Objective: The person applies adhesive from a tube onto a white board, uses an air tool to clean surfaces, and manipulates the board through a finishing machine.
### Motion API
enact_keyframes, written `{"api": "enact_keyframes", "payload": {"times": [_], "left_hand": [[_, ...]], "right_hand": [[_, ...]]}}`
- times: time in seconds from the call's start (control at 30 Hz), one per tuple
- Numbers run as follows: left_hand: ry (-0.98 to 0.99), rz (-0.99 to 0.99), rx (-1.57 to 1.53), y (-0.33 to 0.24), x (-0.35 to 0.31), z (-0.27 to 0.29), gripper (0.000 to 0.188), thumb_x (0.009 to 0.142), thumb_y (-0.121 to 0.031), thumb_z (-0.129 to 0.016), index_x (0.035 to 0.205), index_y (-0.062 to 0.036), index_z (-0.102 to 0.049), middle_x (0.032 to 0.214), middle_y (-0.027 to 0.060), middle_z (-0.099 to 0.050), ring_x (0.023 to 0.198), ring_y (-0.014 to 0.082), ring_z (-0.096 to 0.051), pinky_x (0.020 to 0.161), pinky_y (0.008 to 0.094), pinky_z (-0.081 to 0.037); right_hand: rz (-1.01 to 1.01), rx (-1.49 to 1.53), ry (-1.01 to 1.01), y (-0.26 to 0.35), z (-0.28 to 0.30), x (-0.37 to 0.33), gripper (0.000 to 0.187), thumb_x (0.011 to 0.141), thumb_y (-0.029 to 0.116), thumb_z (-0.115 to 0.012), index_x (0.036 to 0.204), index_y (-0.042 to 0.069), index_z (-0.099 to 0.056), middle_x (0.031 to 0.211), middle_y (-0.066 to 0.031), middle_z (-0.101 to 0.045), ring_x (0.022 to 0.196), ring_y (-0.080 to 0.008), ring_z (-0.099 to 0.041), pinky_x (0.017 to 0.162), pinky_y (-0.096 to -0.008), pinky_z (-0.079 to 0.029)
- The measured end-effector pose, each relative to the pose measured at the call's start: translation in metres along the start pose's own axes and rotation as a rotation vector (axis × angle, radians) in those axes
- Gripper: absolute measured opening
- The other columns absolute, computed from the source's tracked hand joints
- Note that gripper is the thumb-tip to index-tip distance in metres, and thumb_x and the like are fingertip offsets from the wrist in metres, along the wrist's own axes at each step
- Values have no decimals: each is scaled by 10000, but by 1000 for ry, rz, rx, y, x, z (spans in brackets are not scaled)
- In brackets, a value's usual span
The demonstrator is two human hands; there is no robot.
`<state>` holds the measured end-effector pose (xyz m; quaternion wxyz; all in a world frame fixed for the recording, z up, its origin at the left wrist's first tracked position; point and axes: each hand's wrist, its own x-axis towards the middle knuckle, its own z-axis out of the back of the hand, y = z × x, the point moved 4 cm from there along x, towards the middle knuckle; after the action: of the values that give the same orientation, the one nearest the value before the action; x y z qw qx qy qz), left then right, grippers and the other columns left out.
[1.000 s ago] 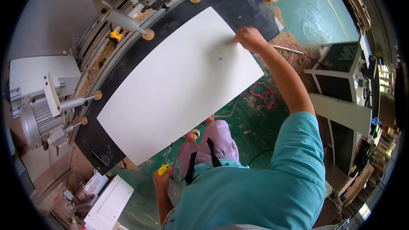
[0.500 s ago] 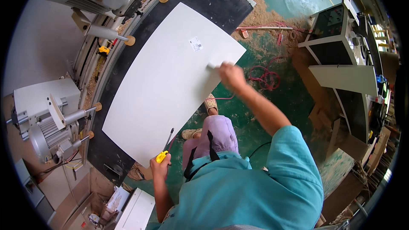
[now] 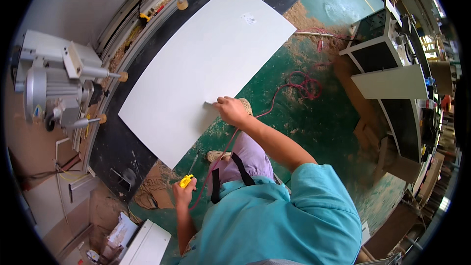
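A large white panel (image 3: 196, 59) with curved long edges lies flat on the black machine bed. It bears a small printed label (image 3: 248, 18) near its far end. Over its near right edge, my right hand (image 3: 232, 110) is closed on a small pale flat piece (image 3: 210, 103), which touches or almost touches the panel face; its kind is not clear. Lower down, off the panel's near corner, my left hand (image 3: 183, 192) grips a yellow air blow gun (image 3: 186, 181). The gun's thin dark nozzle points up and away from me, and a pink hose (image 3: 226, 146) runs by it.
Machine motors (image 3: 46, 91) with round-tipped rods stand along the left of the black bed (image 3: 110, 154). The pink hose coils on the green floor (image 3: 289, 113) to the right. Sawdust lies beyond it. A cabinet (image 3: 378, 44) stands at far right, a white box (image 3: 149, 245) at lower left.
My right hand has swept along the panel toward me and to the left with the pale piece. My left hand keeps the blow gun at nearly the same place. The view has shifted somewhat.
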<state>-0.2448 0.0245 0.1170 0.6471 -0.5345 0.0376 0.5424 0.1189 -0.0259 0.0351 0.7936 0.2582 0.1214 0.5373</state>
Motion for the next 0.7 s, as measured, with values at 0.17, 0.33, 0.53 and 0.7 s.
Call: {"api": "enact_keyframes", "payload": {"times": [0.17, 0.33, 0.53, 0.7], "left_hand": [[-107, 43, -29, 67, -41, 59, 368, 817, -316, -746, 677, 17, -673, 574, 41, -642, 539, 125, -616, 551, 296, -487], [-181, 113, -96, 105, -74, 78, 349, 836, -280, -727, 669, 16, -648, 587, 36, -630, 567, 122, -593, 566, 292, -460], [-190, 55, -220, 120, -83, 84, 300, 849, -240, -714, 701, 13, -653, 609, 33, -627, 575, 116, -576, 578, 284, -454], [-250, 152, -320, 178, -118, 94, 286, 848, -222, -719, 708, 18, -651, 617, 27, -627, 584, 109, -574, 572, 271, -448]], "right_hand": [[-568, -185, -364, -113, 86, 24, 291, 949, 312, -499, 901, 107, -700, 824, -144, -667, 754, -346, -674, 670, -436, -550], [-225, -355, -239, -21, -29, -1, 86, 846, 196, -568, 860, 119, -605, 780, -69, -640, 655, -259, -664, 525, -399, -543], [-85, 29, 204, 193, -150, -24, 167, 875, 133, -529, 988, 121, -651, 953, -100, -641, 868, -294, -654, 770, -404, -560], [-585, -106, -85, 14, -25, 25, 281, 914, 328, -546, 1009, 126, -716, 927, -120, -703, 803, -274, -694, 712, -402, -546]]}}
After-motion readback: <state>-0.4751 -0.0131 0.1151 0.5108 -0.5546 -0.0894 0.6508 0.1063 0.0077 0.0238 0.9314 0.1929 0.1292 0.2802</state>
